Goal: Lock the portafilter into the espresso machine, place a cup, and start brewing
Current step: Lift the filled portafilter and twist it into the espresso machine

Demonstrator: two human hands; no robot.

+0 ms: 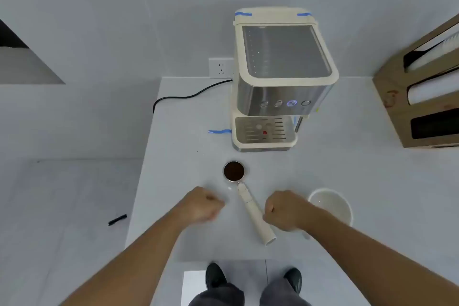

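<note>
A pale grey desk (347,169) is standing against a plain grey wall, with light floor tiles showing to its left and near edge. A white wall socket (221,68) is sitting just above the desk's far edge, and a black cable (183,97) is running from it across the desk toward the coffee machine.

The coffee machine (283,77), cream and steel, is standing at the far middle of the desk with one of its four front buttons glowing blue and strips of blue tape on its top corners and beside its base. Its drip tray is sitting bare, with a red dot on the grille.

The portafilter (244,194) is lying flat on the desk near the machine's front, its basket full of dark coffee grounds pointing far and its cream handle pointing near and right. A white cup (331,205) is standing upright to the right of the handle.

The left hand (201,205) is hovering left of the handle, curled into a loose fist and holding nothing. The right hand (285,210) is also curled closed, just right of the handle and partly in front of the cup; whether it is touching the handle I cannot tell.

A cardboard rack (397,97) is standing at the far right. A black marker (117,219) is lying on the floor at left.
</note>
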